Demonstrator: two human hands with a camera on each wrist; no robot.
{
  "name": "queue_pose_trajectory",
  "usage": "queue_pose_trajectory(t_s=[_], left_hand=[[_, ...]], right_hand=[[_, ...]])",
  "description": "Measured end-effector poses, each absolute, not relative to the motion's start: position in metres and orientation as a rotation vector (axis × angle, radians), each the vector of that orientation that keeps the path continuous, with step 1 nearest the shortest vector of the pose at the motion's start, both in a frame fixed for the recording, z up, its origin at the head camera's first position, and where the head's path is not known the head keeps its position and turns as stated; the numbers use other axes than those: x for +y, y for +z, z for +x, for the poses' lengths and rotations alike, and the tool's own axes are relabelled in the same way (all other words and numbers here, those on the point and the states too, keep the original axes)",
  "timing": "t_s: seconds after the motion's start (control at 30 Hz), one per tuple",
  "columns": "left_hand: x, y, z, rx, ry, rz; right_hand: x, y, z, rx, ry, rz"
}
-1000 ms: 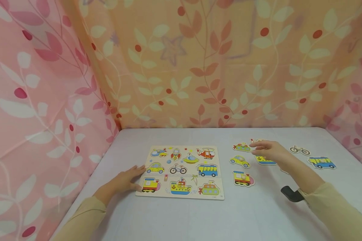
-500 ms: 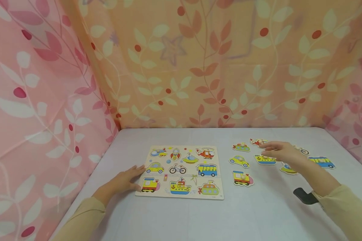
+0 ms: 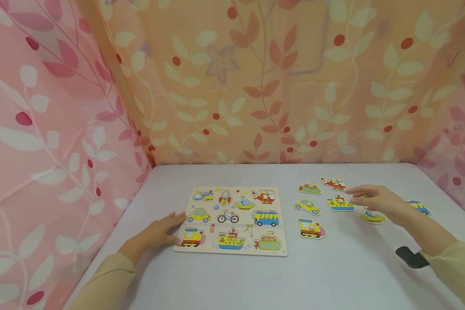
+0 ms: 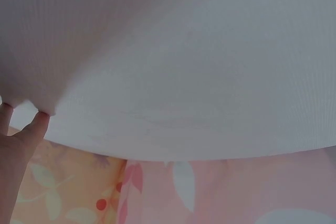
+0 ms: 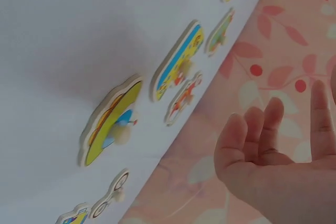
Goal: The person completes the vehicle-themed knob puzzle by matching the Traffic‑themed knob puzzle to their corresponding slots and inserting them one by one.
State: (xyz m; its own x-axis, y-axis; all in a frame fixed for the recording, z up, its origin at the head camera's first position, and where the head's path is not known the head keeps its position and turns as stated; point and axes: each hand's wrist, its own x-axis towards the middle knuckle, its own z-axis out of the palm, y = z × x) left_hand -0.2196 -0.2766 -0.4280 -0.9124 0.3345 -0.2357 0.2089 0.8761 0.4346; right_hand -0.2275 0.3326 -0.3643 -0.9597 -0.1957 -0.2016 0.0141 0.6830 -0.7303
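Note:
My left hand rests at the left edge of the wooden puzzle board, fingers loosely spread. On the board, knobs show on the airplane and the rocket. My right hand hovers above the loose knobbed pieces with relaxed fingers, holding nothing. Just left of its fingertips lies the ship piece; the flying saucer piece is below it. It hides the bicycle piece in the head view and partly covers the bus piece.
Farther left among the loose pieces lie the submarine, helicopter, car and train. A white cloth covers the table. Floral curtains stand behind and at the sides. A black strap piece juts from the right sleeve.
My right hand has moved rightward over the loose pieces, uncovering the helicopter, ship and saucer and covering the bicycle. My left hand has stayed at the board.

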Motion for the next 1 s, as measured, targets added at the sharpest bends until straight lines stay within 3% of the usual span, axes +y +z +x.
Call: queue_pose_trajectory(t_s=[0.67,1.0], left_hand=[[-0.277,-0.425,-0.218,2.733,0.613,0.410],[-0.277,-0.428,-0.219,2.736,0.602,0.386]], right_hand=[[0.392,-0.394,-0.236,2.617,-1.053,-0.452],[0.422,-0.410,-0.249,2.548,-1.019,-0.400]])
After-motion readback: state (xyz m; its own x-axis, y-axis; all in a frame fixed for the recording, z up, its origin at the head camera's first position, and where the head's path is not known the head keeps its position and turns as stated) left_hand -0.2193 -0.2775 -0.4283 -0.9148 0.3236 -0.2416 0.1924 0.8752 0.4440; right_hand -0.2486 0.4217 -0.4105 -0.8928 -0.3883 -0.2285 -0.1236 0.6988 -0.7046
